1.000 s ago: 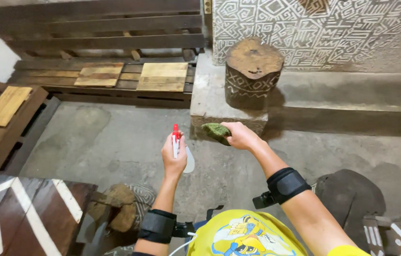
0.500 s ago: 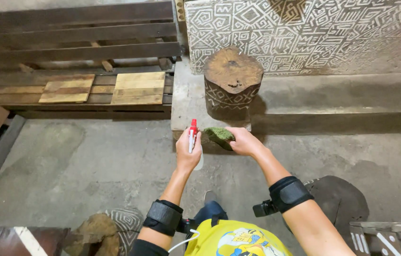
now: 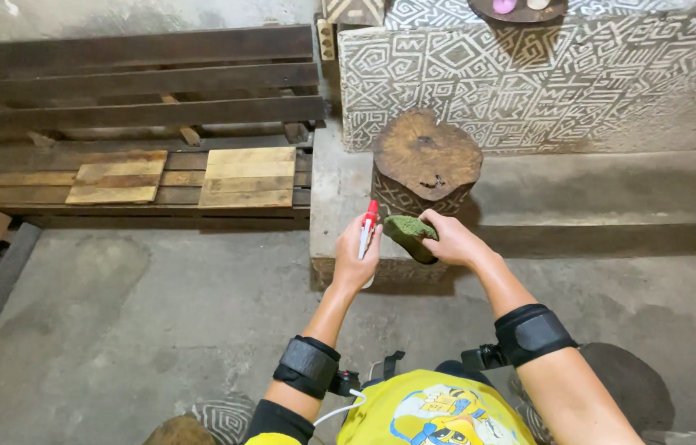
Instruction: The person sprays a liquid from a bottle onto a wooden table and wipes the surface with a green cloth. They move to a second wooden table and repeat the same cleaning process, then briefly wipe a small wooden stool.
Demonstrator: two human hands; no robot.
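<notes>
My left hand [image 3: 355, 257] grips a small spray bottle [image 3: 368, 226] with a red nozzle, held upright in front of me. My right hand [image 3: 450, 239] holds a green cloth [image 3: 411, 233] right beside the bottle's nozzle. Both hands hover over the near edge of a concrete step [image 3: 333, 216]. Just beyond them stands a round wooden stump stool [image 3: 425, 159] with a carved patterned side. Black bands wrap both my forearms.
A wall with white geometric patterns [image 3: 546, 74] rises behind the stool. A dark wooden pallet bench [image 3: 134, 91] with lighter planks [image 3: 249, 175] lies to the left. Grey concrete floor [image 3: 134, 321] spreads below. Another round stool [image 3: 624, 387] sits at lower right.
The view has shifted left to right and closer to the stump stool. Both hands stay together with bottle and cloth, now nearer the step and stool.
</notes>
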